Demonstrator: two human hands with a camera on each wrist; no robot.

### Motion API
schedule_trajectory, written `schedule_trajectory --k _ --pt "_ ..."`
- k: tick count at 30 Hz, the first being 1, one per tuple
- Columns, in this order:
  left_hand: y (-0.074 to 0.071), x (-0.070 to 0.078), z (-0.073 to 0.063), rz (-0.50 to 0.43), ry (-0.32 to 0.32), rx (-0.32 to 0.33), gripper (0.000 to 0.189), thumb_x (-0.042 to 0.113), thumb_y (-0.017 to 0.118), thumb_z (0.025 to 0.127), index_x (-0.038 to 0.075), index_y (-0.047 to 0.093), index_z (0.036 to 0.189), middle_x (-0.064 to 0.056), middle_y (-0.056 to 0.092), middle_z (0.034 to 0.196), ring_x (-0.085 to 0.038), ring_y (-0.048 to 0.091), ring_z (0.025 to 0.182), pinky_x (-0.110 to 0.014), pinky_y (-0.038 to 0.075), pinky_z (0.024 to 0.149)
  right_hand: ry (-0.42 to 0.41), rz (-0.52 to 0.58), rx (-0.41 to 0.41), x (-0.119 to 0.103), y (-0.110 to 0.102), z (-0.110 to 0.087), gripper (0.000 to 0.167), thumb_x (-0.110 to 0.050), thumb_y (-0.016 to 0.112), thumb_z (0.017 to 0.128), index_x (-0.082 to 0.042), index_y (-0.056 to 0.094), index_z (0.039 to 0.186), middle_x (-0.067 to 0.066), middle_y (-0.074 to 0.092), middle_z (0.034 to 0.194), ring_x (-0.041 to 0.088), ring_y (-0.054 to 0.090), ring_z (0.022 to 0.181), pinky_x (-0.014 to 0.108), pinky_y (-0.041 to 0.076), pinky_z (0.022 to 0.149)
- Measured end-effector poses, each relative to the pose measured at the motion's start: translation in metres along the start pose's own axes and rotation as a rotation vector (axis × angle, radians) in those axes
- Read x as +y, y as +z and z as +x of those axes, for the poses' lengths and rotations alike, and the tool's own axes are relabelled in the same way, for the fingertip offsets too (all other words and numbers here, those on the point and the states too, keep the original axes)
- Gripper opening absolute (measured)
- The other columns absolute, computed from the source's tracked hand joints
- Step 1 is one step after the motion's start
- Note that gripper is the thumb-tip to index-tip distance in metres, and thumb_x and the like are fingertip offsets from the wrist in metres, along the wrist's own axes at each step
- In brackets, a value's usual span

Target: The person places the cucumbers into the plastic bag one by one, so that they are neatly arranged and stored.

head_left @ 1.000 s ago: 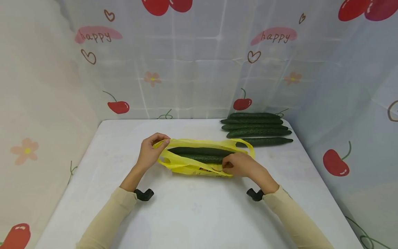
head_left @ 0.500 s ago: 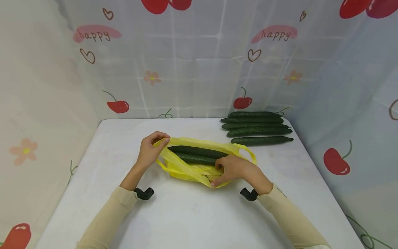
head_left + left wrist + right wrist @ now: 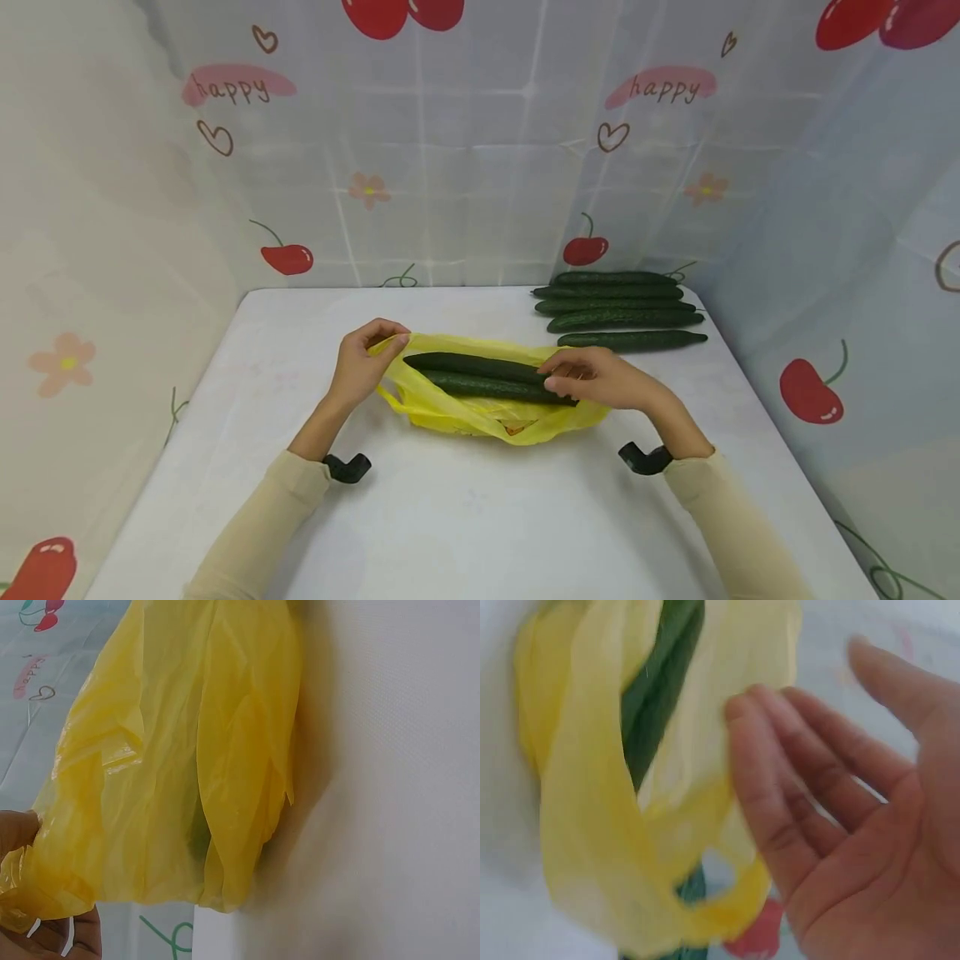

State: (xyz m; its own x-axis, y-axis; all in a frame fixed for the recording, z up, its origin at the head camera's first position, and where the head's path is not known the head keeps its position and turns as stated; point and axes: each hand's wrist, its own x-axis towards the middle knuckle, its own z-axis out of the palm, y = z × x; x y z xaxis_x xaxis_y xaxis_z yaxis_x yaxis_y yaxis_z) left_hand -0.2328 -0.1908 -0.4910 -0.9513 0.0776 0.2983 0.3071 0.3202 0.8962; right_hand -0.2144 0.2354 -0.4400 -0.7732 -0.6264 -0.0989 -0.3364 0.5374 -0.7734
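Observation:
A yellow plastic bag (image 3: 450,417) lies on the table with its mouth spread. Inside it, two dark green cucumbers (image 3: 480,387) rest side by side. The left hand (image 3: 362,362) pinches the bag's left end between thumb and fingers; in the left wrist view that hand (image 3: 52,937) holds the gathered plastic. Over the right end of the bag hovers the right hand (image 3: 611,379), fingers loosely extended and holding nothing. Seen from the right wrist, this hand (image 3: 855,832) has its palm bare, beside the bag's handle loop (image 3: 735,907).
Several cucumbers (image 3: 622,318) lie in stacked rows at the table's back right, the nearest one (image 3: 633,341) just behind the bag. White table (image 3: 465,517) extends in front of the bag. A printed curtain (image 3: 480,167) stands behind.
The right hand has let go of the bag's near edge and moved right and away from the person. The bag's mouth has spread wider toward the person. The left hand stays put.

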Motion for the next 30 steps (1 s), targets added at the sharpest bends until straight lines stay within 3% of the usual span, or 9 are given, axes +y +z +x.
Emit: schedule_trajectory --k 3,7,10,13,16,20,25,30 --pt "0.0 0.0 0.0 -0.003 0.007 -0.004 0.017 0.029 0.074 0.104 0.014 0.077 0.111 -0.007 0.077 0.115 -0.018 0.068 0.122 -0.051 0.048 0.12 -0.027 0.076 0.155 0.023 -0.02 -0.009 0.029 -0.022 0.066 0.109 -0.006 0.071 0.132 0.021 0.076 0.113 0.034 0.074 0.093 0.039 0.064 0.082" --pt "0.0 0.0 0.0 -0.005 0.012 -0.008 0.016 0.028 0.074 0.104 0.014 0.077 0.111 -0.008 0.077 0.116 -0.017 0.068 0.122 -0.049 0.048 0.12 0.051 0.012 0.382 0.058 -0.039 -0.022 0.029 -0.027 0.064 0.11 -0.008 0.072 0.13 0.019 0.076 0.122 0.024 0.075 0.101 0.034 0.063 0.089" --pt "0.001 0.001 0.001 0.002 0.01 -0.007 0.017 0.028 0.074 0.104 0.014 0.077 0.112 -0.007 0.077 0.116 -0.015 0.067 0.122 -0.046 0.049 0.119 0.163 -0.077 0.513 0.084 -0.047 -0.031 0.036 -0.037 0.066 0.109 -0.01 0.072 0.132 0.017 0.074 0.131 0.029 0.073 0.115 0.045 0.061 0.097" --pt "0.001 0.001 0.001 0.003 0.009 -0.008 0.017 0.028 0.074 0.104 0.013 0.076 0.112 -0.007 0.077 0.116 -0.016 0.067 0.123 -0.046 0.049 0.119 0.254 -0.164 0.595 0.113 -0.054 -0.04 0.048 -0.044 0.068 0.106 -0.009 0.068 0.138 0.021 0.067 0.144 0.043 0.062 0.131 0.062 0.051 0.109" --pt "0.002 0.0 0.001 -0.003 0.01 -0.013 0.017 0.029 0.074 0.104 0.013 0.076 0.112 -0.007 0.077 0.116 -0.018 0.067 0.124 -0.048 0.049 0.12 0.305 -0.213 0.622 0.138 -0.062 -0.051 0.061 -0.049 0.071 0.103 -0.006 0.062 0.146 0.027 0.054 0.156 0.054 0.046 0.146 0.074 0.037 0.117" --pt "0.002 -0.002 0.0 -0.001 0.002 -0.014 0.017 0.03 0.074 0.104 0.014 0.077 0.111 -0.007 0.077 0.116 -0.016 0.068 0.124 -0.048 0.05 0.119 0.357 -0.251 0.594 0.159 -0.072 -0.06 0.075 -0.051 0.074 0.1 -0.003 0.054 0.153 0.032 0.047 0.161 0.057 0.039 0.149 0.078 0.034 0.117" --pt "0.001 -0.001 0.0 0.004 -0.004 -0.013 0.018 0.028 0.074 0.104 0.012 0.076 0.112 -0.008 0.077 0.116 -0.014 0.068 0.122 -0.046 0.051 0.118 0.423 -0.304 0.534 0.171 -0.079 -0.059 0.079 -0.052 0.075 0.099 -0.001 0.051 0.154 0.036 0.044 0.161 0.059 0.038 0.148 0.078 0.033 0.118" --pt "0.001 -0.001 0.002 0.015 -0.002 -0.014 0.017 0.027 0.073 0.105 0.011 0.076 0.113 -0.008 0.077 0.116 -0.016 0.067 0.123 -0.048 0.05 0.12 0.367 -0.356 0.544 0.182 -0.082 -0.06 0.068 -0.042 0.078 0.098 0.0 0.058 0.147 0.038 0.049 0.155 0.059 0.041 0.144 0.077 0.032 0.118"
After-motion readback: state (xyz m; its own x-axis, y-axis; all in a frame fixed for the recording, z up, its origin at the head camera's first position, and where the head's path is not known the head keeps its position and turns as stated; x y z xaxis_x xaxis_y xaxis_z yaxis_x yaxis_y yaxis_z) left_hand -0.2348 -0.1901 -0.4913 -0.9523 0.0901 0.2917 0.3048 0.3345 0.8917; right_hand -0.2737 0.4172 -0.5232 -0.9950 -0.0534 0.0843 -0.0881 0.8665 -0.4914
